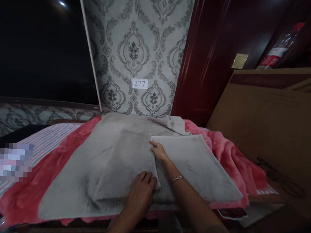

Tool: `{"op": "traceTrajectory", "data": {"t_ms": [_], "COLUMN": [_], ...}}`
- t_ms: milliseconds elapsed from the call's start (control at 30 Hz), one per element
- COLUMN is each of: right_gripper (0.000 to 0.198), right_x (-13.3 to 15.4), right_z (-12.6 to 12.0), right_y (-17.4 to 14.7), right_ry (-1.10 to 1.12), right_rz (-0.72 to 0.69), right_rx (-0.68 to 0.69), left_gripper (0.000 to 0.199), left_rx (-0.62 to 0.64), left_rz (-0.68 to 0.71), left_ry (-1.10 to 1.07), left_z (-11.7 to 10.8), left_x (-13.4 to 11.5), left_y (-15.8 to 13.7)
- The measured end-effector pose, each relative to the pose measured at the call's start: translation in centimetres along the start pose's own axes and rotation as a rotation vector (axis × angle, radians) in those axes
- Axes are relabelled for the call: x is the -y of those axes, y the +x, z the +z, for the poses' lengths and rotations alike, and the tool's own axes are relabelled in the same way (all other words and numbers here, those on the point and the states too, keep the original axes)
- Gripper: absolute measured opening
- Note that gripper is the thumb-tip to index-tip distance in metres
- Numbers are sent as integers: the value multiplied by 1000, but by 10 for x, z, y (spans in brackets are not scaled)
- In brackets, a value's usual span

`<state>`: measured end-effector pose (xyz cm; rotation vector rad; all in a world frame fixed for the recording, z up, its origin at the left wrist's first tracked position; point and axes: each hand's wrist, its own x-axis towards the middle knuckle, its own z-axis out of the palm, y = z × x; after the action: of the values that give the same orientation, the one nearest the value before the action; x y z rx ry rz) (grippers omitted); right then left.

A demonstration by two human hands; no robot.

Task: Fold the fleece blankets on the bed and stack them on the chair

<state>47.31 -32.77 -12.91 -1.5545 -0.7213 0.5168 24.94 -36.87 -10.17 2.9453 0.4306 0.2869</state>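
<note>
A grey plush cloth (71, 181) lies spread out, with one part folded over as a flap (128, 157) across its middle. My right hand (159, 152), a bracelet on its wrist, pinches the flap's far corner along its pale edge. Close to the near corner of that same edge is my left hand (142, 190), fingers curled down over the fabric. The right part of the cloth extends flat beyond the flap's edge, and its far side is rumpled into a loose fold (169, 123).
A pink fleece blanket (33, 182) lies under the cloth, over a striped sheet (61, 131). A dark screen (40, 44) stands at left. At right, a cardboard box (272, 128) carries a plastic bottle (278, 50). A paper label (139, 83) marked 277 is on the wallpaper.
</note>
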Motion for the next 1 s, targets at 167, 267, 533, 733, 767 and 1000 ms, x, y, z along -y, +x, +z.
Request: {"op": "traceTrajectory", "data": {"t_ms": [167, 267, 533, 733, 767, 1000], "right_gripper": [59, 63, 61, 57, 57, 60], "right_x": [-7, -11, -19, -22, -23, -22], "right_z": [-2, -3, -10, -14, -15, -18], "right_y": [-4, -5, -5, -4, -4, -5], "right_ry": [-37, -11, 15, -168, -191, -396], "right_rz": [-54, -66, -139, -313, -328, -377], "right_rx": [0, 15, 32, -98, -109, -148], "left_gripper": [54, 52, 45, 44, 44, 47], "left_rx": [-86, -132, -265, -314, -327, -376], "left_rz": [14, 26, 123, 218, 227, 257], "left_ry": [4, 10, 73, 145, 148, 132], "left_z": [9, 9, 20, 32, 34, 43], "left_x": [9, 17, 18, 19, 19, 15], "left_y": [-13, -21, -19, -24, -25, -24]}}
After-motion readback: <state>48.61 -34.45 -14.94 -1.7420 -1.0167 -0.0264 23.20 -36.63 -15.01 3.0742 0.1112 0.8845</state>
